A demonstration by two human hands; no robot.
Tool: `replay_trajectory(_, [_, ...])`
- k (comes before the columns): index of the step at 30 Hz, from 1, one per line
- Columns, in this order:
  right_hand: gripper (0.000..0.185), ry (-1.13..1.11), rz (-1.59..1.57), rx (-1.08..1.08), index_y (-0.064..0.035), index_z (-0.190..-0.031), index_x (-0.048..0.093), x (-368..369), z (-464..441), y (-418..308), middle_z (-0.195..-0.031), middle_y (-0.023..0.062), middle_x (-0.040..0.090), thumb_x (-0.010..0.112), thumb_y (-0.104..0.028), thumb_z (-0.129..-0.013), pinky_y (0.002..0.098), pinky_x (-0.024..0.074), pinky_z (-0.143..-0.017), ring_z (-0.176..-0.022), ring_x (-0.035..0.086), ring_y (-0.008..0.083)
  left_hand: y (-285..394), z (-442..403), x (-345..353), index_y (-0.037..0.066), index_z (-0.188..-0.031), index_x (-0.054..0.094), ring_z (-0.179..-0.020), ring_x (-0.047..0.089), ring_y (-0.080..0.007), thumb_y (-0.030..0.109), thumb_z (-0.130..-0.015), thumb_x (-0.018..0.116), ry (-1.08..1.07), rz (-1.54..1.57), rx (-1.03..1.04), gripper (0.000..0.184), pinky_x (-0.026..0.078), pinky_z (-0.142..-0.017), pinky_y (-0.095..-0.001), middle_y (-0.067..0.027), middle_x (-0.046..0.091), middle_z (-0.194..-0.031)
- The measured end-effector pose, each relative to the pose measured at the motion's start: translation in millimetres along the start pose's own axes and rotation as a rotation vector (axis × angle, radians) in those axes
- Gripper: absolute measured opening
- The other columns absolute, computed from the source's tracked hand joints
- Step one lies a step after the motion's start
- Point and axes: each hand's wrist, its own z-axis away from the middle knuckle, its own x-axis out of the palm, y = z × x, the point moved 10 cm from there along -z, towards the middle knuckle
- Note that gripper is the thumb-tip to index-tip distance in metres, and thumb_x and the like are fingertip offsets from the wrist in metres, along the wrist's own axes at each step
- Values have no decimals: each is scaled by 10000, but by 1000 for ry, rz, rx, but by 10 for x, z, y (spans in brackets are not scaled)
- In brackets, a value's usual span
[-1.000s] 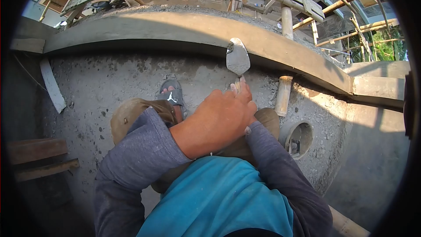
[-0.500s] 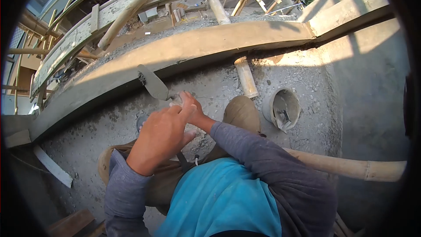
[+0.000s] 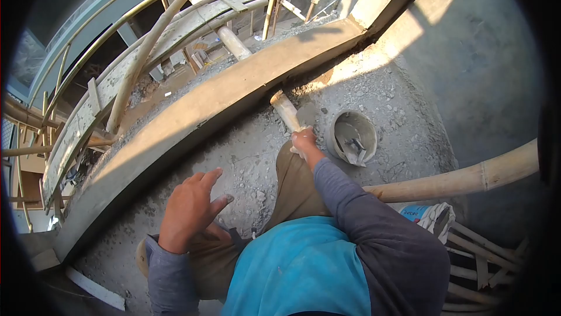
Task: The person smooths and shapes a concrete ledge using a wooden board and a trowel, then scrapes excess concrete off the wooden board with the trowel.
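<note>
My right hand (image 3: 304, 140) is closed around the handle of a trowel, reaching forward past my knee. The trowel's grey, mortar-coated blade (image 3: 306, 115) points away from me, between a short bamboo stub (image 3: 284, 109) and a round bucket (image 3: 335, 135). Inside the bucket are grey residue and a pale, dirty scrap or tool I cannot make out clearly. My left hand (image 3: 190, 211) hovers above my left leg with fingers apart and nothing in it.
A curved plastered ledge (image 3: 234, 91) runs across in front of me, with bamboo scaffolding (image 3: 137, 53) beyond it. Rubble litters the concrete floor (image 3: 239, 146). On the right lie a thick bamboo pole (image 3: 450, 181) and a white-blue sack or container (image 3: 429, 216).
My right hand has carried the trowel rightward from the ledge to beside the bucket. My hands have parted, the left one drawing back. The view has turned right.
</note>
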Motion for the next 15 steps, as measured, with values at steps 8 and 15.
replay_trajectory(8, [442, -584, -327, 35, -38, -1197, 382, 624, 1164, -391, -938, 151, 569, 606, -147, -832, 426, 513, -496, -727, 631, 274, -75, -47, 32, 49, -1199, 559, -929, 610, -340, 247, -754, 730, -16, 7, -38, 516, 485, -793, -412, -164, 623, -986])
replay_trajectory(15, [354, -501, -1070, 8, -91, -1158, 404, 481, 1234, -381, -942, 97, 552, 523, -223, -851, 362, 524, -511, -659, 568, 190, -163, -47, 72, 49, -1188, 568, -955, 608, -348, 256, -753, 732, -13, -5, -58, 509, 488, -807, -411, -170, 631, -1015])
